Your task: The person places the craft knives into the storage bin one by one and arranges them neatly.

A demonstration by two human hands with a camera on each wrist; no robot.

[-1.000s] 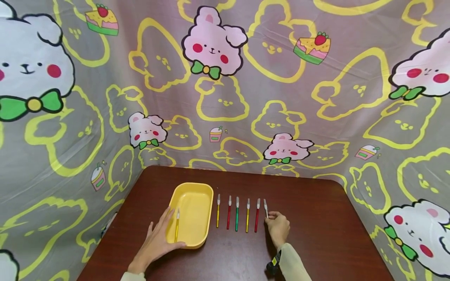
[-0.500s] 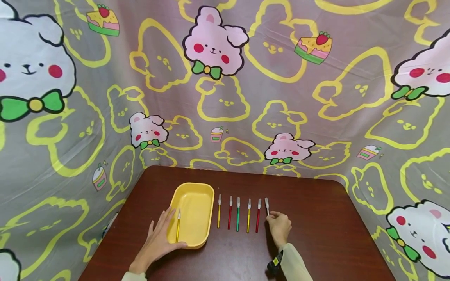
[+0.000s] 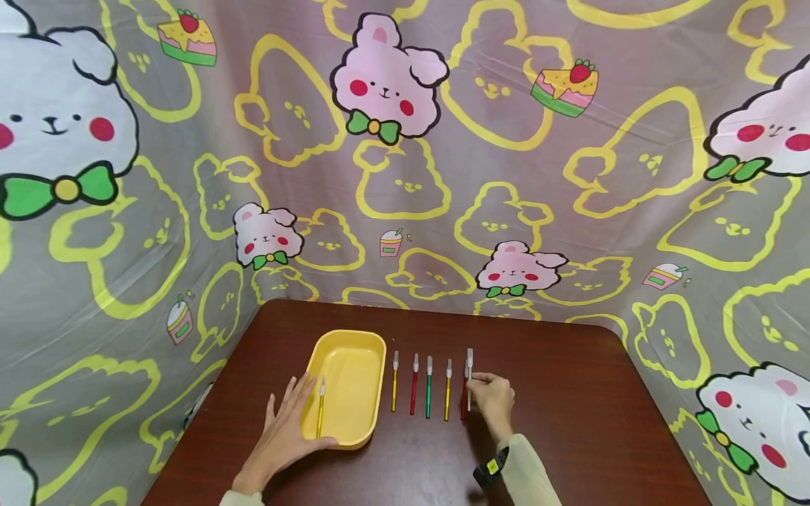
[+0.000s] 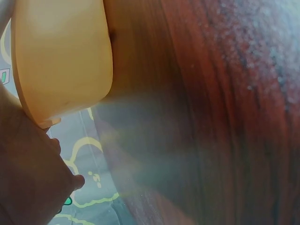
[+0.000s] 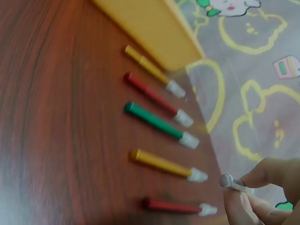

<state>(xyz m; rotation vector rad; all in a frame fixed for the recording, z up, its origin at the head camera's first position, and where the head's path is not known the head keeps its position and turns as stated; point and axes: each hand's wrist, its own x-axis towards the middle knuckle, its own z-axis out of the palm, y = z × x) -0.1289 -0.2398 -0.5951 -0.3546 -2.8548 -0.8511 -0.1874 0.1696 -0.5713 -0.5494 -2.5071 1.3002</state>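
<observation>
At the lower centre of the head view, a person's right hand [image 3: 494, 403] pinches a pen [image 3: 470, 376] by its middle and holds it lifted, cap end up, over the right end of a row of pens [image 3: 420, 383] lying side by side on the brown table [image 3: 569, 393]. The right wrist view shows thumb and fingertips [image 5: 255, 180] closed on the barrel; its colour is hard to make out, probably white or pale. Five pens remain in the row: yellow, red, green, yellow, red, caps pointing to the far edge. To the left, the left hand [image 3: 283, 436] lies flat and spread, thumb along the near rim of a yellow tray [image 3: 373, 351], apparently steadying it. One yellow pen [image 3: 319, 409] already lies inside the tray, along its left side.
</observation>
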